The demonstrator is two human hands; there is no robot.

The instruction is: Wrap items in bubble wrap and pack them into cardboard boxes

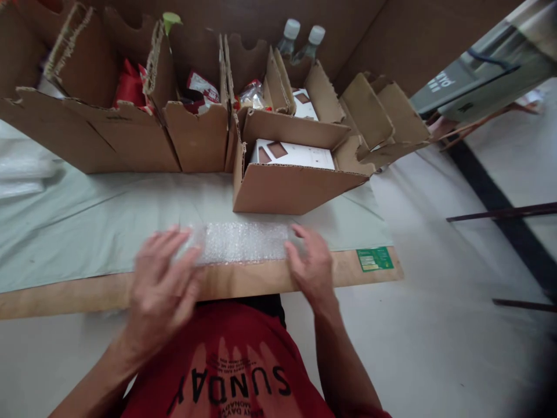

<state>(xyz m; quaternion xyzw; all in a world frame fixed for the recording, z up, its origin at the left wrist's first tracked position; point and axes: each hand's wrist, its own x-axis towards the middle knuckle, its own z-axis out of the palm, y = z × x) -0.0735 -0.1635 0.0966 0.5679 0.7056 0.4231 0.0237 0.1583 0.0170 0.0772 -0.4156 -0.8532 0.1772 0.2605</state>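
A strip of clear bubble wrap [246, 241] lies flat along the near side of the cloth-covered table. My left hand [161, 281], slightly blurred, is over the left end of the wrap with its fingers spread and nothing seen in them. At the opposite end, my right hand [311, 261] has its thumb and forefinger apart beside the wrap's edge, touching or almost touching it. Just behind the wrap stands a cardboard bin [296, 188] with white boxes [304, 155] in it.
Cardboard bins [198, 136] line the back, some holding red packets [130, 84] and snack bags [203, 87]. Two bottles [289, 38] stand behind them. Folded clear plastic [24, 162] lies at left. A green label [375, 259] marks the wooden table edge [256, 278].
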